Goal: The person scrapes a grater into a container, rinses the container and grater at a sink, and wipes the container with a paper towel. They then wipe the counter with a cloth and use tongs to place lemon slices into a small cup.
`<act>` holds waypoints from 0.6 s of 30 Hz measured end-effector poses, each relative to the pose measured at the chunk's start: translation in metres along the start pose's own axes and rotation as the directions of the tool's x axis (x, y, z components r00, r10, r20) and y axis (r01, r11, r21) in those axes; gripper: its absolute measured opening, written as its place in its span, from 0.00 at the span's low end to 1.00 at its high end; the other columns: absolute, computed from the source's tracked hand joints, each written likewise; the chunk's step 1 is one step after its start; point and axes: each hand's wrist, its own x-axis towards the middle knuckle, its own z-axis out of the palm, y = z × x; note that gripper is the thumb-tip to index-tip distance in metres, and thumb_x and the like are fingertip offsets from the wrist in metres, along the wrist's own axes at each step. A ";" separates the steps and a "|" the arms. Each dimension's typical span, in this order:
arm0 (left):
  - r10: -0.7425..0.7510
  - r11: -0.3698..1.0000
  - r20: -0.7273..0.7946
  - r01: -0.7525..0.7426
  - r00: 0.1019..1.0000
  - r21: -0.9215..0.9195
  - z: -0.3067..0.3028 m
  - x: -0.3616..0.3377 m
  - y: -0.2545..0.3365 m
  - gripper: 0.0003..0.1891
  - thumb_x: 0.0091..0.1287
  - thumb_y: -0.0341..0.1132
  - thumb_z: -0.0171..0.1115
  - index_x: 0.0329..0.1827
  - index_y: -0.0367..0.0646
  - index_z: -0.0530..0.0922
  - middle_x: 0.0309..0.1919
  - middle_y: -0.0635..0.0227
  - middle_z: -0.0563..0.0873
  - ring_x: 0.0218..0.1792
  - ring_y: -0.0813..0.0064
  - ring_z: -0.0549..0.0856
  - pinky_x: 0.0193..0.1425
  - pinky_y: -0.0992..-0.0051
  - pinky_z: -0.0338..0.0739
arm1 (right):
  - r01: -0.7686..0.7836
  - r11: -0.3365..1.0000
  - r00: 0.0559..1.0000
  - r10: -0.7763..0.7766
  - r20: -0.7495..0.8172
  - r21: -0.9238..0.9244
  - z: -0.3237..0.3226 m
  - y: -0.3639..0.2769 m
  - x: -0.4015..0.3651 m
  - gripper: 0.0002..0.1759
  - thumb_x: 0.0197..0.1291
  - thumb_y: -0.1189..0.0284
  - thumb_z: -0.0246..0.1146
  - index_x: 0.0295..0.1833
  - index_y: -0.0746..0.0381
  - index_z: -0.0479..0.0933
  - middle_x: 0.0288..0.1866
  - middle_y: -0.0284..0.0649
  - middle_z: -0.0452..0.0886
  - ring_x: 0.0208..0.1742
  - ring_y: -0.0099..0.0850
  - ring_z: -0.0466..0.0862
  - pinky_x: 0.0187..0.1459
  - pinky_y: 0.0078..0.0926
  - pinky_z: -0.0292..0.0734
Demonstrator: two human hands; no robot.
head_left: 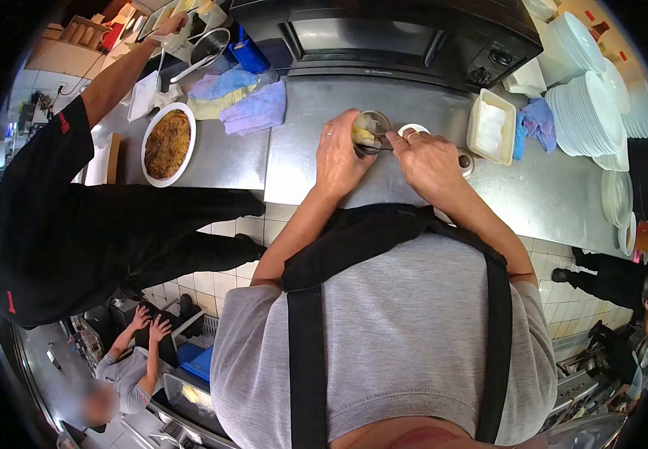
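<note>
At the steel counter, my left hand [339, 153] is wrapped round the side of a small round metal cup [385, 120] with pale yellow and whitish food [365, 133] inside. My right hand [430, 162] pinches a spoon [382, 141], whose dark, thin end reaches into the cup. A small white dish [412, 128] sits just behind my right fingers, partly covered by them. Beside the right wrist is another small round container [466, 162], half hidden by the hand.
A black oven [372, 45] stands behind the counter [305, 161]. To the right are a cream tub [491, 129], a blue cloth [537, 123] and stacked white plates [582, 116]. Leftward lie folded cloths [253, 108] and an oval dish of browned food [169, 146]. A co-worker's arm [118, 82] reaches at left.
</note>
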 end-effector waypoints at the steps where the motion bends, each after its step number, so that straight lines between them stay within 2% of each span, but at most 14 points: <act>1: -0.020 1.000 -0.009 0.020 1.000 -0.019 0.001 0.000 0.001 0.42 0.40 0.29 0.77 0.62 0.40 0.64 0.52 0.52 0.77 0.54 0.50 0.76 0.60 0.59 0.70 | 0.014 1.000 1.000 -0.013 -0.019 0.026 0.002 0.002 0.000 0.16 0.58 0.69 0.61 0.50 0.63 0.80 0.39 0.42 0.82 0.36 0.37 0.84 0.35 0.34 0.79; 4: -0.092 0.993 -0.020 0.091 0.996 -0.070 0.004 0.000 0.001 0.42 0.41 0.31 0.77 0.62 0.39 0.64 0.53 0.53 0.77 0.54 0.50 0.76 0.60 0.60 0.70 | 0.025 0.999 0.995 -0.021 -0.093 0.041 0.006 0.009 -0.003 0.14 0.57 0.69 0.61 0.48 0.60 0.81 0.38 0.41 0.83 0.36 0.36 0.84 0.35 0.33 0.80; 7: -0.161 0.981 -0.003 0.160 0.987 -0.110 0.006 0.000 -0.002 0.41 0.44 0.32 0.77 0.62 0.40 0.64 0.53 0.54 0.77 0.56 0.53 0.77 0.59 0.62 0.72 | -0.021 0.997 0.997 0.027 -0.075 0.080 -0.008 0.009 -0.003 0.14 0.57 0.69 0.62 0.49 0.60 0.81 0.39 0.41 0.83 0.37 0.37 0.84 0.36 0.33 0.80; 11: -0.212 0.965 0.052 0.218 0.976 -0.149 0.008 0.001 -0.003 0.41 0.44 0.32 0.77 0.63 0.40 0.64 0.53 0.55 0.78 0.56 0.55 0.78 0.59 0.64 0.73 | -0.024 0.999 0.999 0.026 -0.047 0.040 -0.011 0.009 -0.004 0.16 0.58 0.68 0.62 0.52 0.59 0.80 0.40 0.42 0.83 0.39 0.37 0.84 0.39 0.34 0.80; 18: -0.095 0.991 -0.036 0.091 0.995 -0.102 0.011 -0.005 -0.006 0.41 0.44 0.32 0.77 0.63 0.40 0.64 0.54 0.53 0.77 0.56 0.53 0.76 0.59 0.62 0.72 | -0.116 0.993 0.991 0.114 0.070 0.034 -0.026 0.009 0.000 0.19 0.59 0.67 0.61 0.55 0.62 0.77 0.43 0.44 0.82 0.41 0.39 0.84 0.38 0.35 0.80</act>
